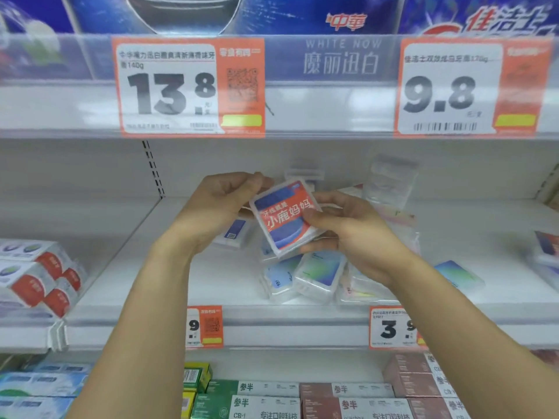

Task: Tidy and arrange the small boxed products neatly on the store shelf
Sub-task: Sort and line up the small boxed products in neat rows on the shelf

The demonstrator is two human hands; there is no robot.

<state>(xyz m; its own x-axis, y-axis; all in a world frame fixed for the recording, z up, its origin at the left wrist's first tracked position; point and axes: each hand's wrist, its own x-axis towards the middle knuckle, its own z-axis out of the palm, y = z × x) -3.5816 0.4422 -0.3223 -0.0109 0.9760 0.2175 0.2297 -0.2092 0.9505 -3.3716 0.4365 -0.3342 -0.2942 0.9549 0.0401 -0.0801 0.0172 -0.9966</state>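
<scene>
Both hands hold one small flat box (284,217) with a red and blue label, tilted above the middle shelf (211,285). My left hand (217,204) pinches its upper left corner. My right hand (348,234) grips its right edge, thumb on the label. Under the box, several similar clear-wrapped small boxes (305,275) lie in a loose jumble on the shelf. One more small box (234,234) lies beneath my left hand. Another box (458,273) lies flat to the right.
Stacked toothpaste cartons (39,273) fill the shelf on the left. Clear packets (390,179) lean at the back right. Price tags (192,86) hang on the shelf rail above. Cartons (348,400) line the shelf below. A shelf front lip (272,319) runs under the pile.
</scene>
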